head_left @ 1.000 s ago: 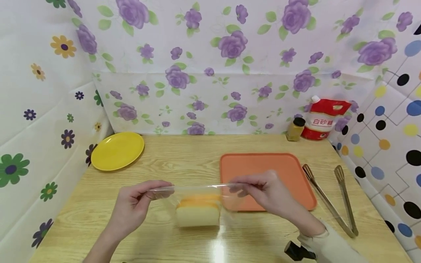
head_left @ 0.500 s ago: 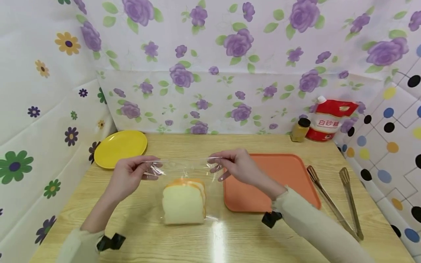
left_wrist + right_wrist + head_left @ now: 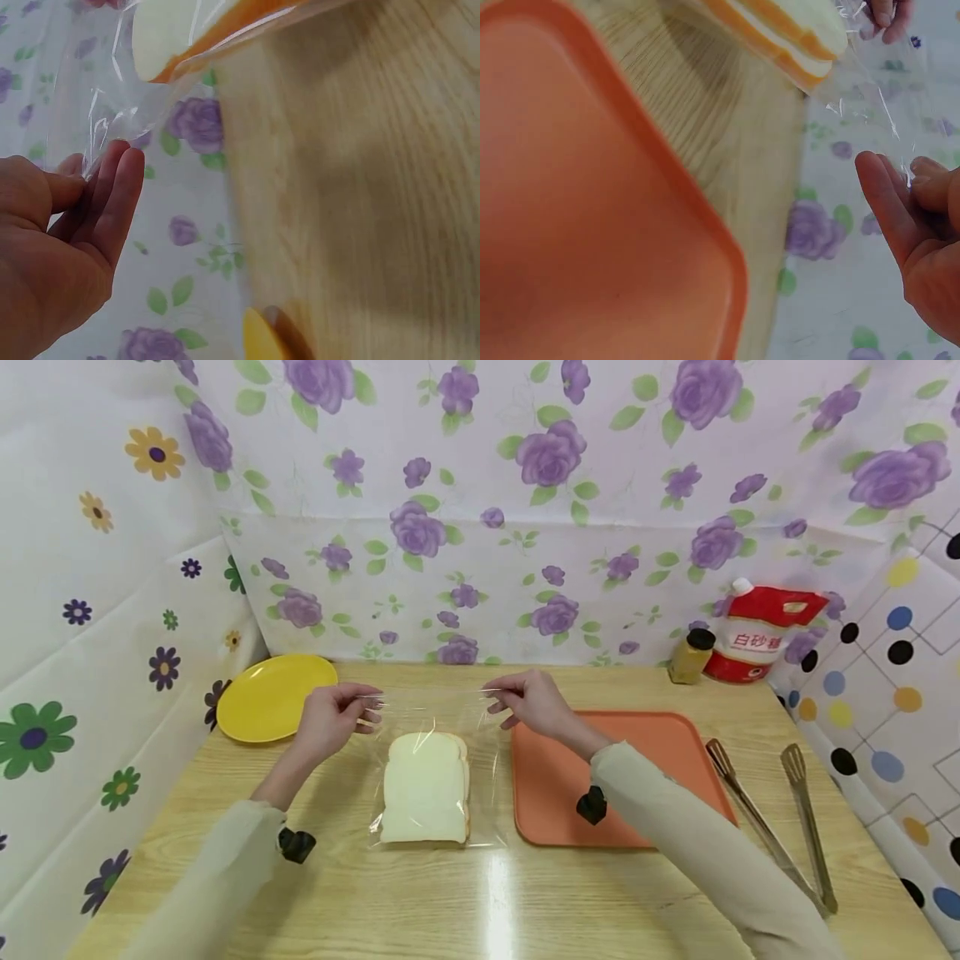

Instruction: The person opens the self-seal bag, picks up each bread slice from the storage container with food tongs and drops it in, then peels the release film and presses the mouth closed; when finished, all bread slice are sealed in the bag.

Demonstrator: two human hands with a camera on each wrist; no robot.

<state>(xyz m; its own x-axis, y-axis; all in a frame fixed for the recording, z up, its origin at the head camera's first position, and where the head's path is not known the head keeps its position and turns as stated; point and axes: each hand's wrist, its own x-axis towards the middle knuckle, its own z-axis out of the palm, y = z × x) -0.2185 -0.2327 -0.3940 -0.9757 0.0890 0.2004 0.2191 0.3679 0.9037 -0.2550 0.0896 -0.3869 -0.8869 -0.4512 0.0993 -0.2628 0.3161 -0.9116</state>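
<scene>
A clear plastic bag (image 3: 486,802) hangs between both hands, its top edge stretched straight. Inside it are slices of white bread (image 3: 425,789) with orange-brown crusts, upright and facing me. My left hand (image 3: 330,718) pinches the bag's upper left corner between thumb and forefinger; the left wrist view shows its other fingers extended along the film. At the upper right corner, my right hand (image 3: 536,702) pinches the film the same way. In the right wrist view the crusts of two bread slices (image 3: 780,37) show through the plastic.
An orange tray (image 3: 622,835) lies right of the bag, partly under the right forearm. Metal tongs (image 3: 780,852) lie beyond it. A yellow plate (image 3: 273,697) is at the back left. A spice jar (image 3: 692,658) and a red-and-white sugar pouch (image 3: 753,639) stand at the back right.
Both hands have moved up and away with the bag, raising its top edge. The bread has swung from lying seen edge-on to showing its broad face.
</scene>
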